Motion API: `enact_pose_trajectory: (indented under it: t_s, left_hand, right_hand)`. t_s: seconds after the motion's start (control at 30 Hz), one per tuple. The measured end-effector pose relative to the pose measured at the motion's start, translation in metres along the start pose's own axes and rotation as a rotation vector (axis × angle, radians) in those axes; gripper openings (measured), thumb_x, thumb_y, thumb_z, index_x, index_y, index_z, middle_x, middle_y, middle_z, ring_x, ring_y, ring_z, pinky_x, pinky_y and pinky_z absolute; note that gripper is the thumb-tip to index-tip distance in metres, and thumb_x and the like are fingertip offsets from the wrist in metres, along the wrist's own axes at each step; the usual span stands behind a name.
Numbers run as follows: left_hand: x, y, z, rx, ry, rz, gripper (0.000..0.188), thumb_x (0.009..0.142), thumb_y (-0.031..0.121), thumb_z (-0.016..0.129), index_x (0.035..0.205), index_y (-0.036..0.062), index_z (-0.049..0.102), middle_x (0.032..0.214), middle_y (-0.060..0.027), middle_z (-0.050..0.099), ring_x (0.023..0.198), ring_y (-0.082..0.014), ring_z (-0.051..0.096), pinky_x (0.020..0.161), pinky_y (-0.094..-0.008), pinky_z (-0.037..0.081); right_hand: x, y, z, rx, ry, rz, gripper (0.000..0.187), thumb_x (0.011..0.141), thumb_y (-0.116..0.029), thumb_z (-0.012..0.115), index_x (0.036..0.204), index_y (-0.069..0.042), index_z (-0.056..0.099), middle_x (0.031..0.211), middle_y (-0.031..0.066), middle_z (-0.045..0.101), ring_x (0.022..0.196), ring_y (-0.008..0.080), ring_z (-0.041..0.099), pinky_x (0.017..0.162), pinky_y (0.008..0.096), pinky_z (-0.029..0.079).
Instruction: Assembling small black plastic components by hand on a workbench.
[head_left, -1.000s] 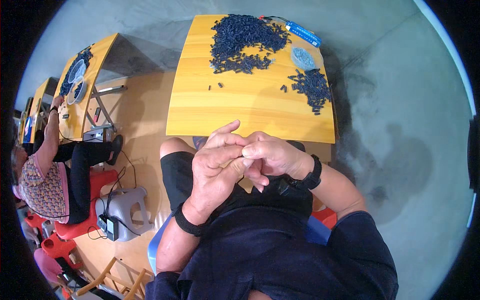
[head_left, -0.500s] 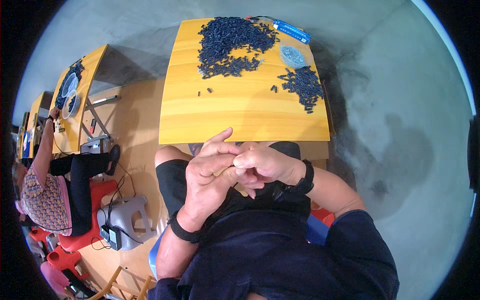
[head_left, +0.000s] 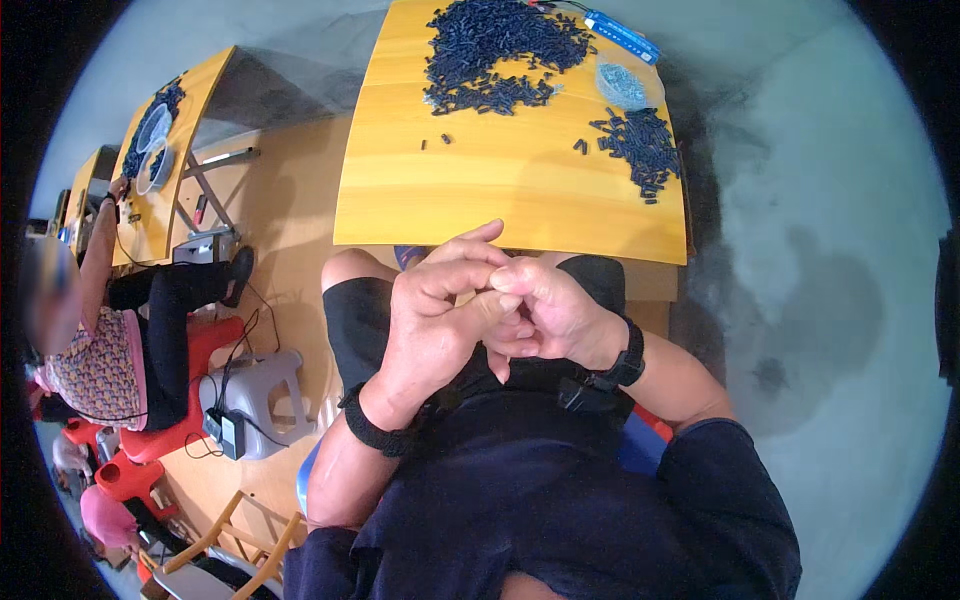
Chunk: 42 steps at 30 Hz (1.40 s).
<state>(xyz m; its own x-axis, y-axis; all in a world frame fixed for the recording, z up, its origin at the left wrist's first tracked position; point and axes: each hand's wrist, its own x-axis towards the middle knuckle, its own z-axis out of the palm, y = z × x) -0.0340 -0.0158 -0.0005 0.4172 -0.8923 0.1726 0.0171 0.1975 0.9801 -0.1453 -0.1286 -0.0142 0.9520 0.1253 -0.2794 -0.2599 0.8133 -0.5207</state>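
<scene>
Over my lap, just short of the table's near edge, my left hand (head_left: 432, 318) and my right hand (head_left: 568, 315) meet fingertip to fingertip. Both are closed, with thumbs and forefingers pressed together. Whatever they pinch, if anything, is hidden between the fingers. Beyond them is a yellow wooden table (head_left: 510, 205). A large heap of small black cylindrical pieces (head_left: 505, 45) covers its far part, and a smaller heap of black pieces (head_left: 640, 150) lies at the right edge. A few single black pieces (head_left: 445, 139) lie apart from the heaps.
At the far right stand a clear bowl of small silvery-blue parts (head_left: 624, 88) and a blue bar-shaped device (head_left: 622, 37) with a cable. On the left, another person (head_left: 95, 365) sits at a similar table (head_left: 160, 215). A grey stool (head_left: 262, 400) with cables stands between us.
The whole view has shifted, so the table sits higher and farther right in it. My hands stay joined, with only slight finger movement.
</scene>
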Motion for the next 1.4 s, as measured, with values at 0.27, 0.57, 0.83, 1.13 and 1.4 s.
enact_pose_trajectory:
  t_s: [0.27, 0.57, 0.83, 1.13, 1.4]
  left_hand:
    - [0.0, -0.004, -0.003, 0.008, 0.111, -0.108, 0.007, 0.074, -0.002, 0.071, 0.081, -0.0016, 0.068, 0.094, -0.0112, 0.064, 0.115, -0.0293, 0.053, 0.099, -0.0385, 0.04]
    - [-0.002, -0.013, -0.005, 0.05, 0.162, -0.197, 0.011, 0.075, 0.001, 0.068, 0.085, -0.003, 0.069, 0.095, -0.0114, 0.064, 0.098, -0.0219, 0.061, 0.084, -0.0309, 0.047]
    - [-0.003, -0.037, -0.005, 0.165, 0.11, -0.306, 0.048, 0.079, -0.001, 0.069, 0.123, -0.0055, 0.051, 0.114, -0.0137, 0.059, 0.101, -0.0207, 0.061, 0.087, -0.0302, 0.051]
    - [-0.013, -0.04, -0.017, 0.244, 0.157, -0.425, 0.031, 0.082, 0.005, 0.068, 0.11, -0.0062, 0.06, 0.099, -0.0115, 0.066, 0.094, -0.0157, 0.062, 0.084, -0.0271, 0.05]
    - [-0.011, -0.056, -0.027, 0.234, 0.132, -0.498, 0.032, 0.082, 0.007, 0.067, 0.11, -0.0066, 0.061, 0.101, -0.0113, 0.066, 0.094, -0.0156, 0.062, 0.083, -0.0273, 0.05]
  right_hand:
    - [0.006, -0.005, -0.007, 0.038, -0.007, 0.025, 0.07, 0.092, -0.068, 0.02, 0.069, -0.009, 0.051, 0.051, -0.0002, 0.037, 0.039, 0.0159, 0.045, 0.051, 0.0389, 0.055]
    - [0.007, -0.005, -0.007, -0.07, 0.164, 0.043, 0.057, 0.096, -0.055, 0.033, 0.079, -0.005, 0.054, 0.056, 0.0017, 0.045, 0.041, 0.0142, 0.048, 0.049, 0.0378, 0.056]
    - [0.018, -0.024, -0.063, -0.67, 0.612, -0.094, 0.048, 0.091, -0.045, 0.055, 0.074, -0.001, 0.057, 0.055, 0.004, 0.051, 0.042, 0.015, 0.051, 0.038, 0.029, 0.044]
    - [0.003, -0.094, -0.176, -1.962, 1.165, -0.096, 0.048, 0.083, -0.045, 0.058, 0.084, 0.002, 0.066, 0.077, 0.0257, 0.065, 0.077, 0.0405, 0.065, 0.072, 0.0493, 0.051]
    - [0.029, -0.101, -0.174, -1.917, 1.21, -0.243, 0.029, 0.082, -0.031, 0.061, 0.089, -0.002, 0.059, 0.083, 0.0229, 0.064, 0.081, 0.0392, 0.063, 0.07, 0.0484, 0.05]
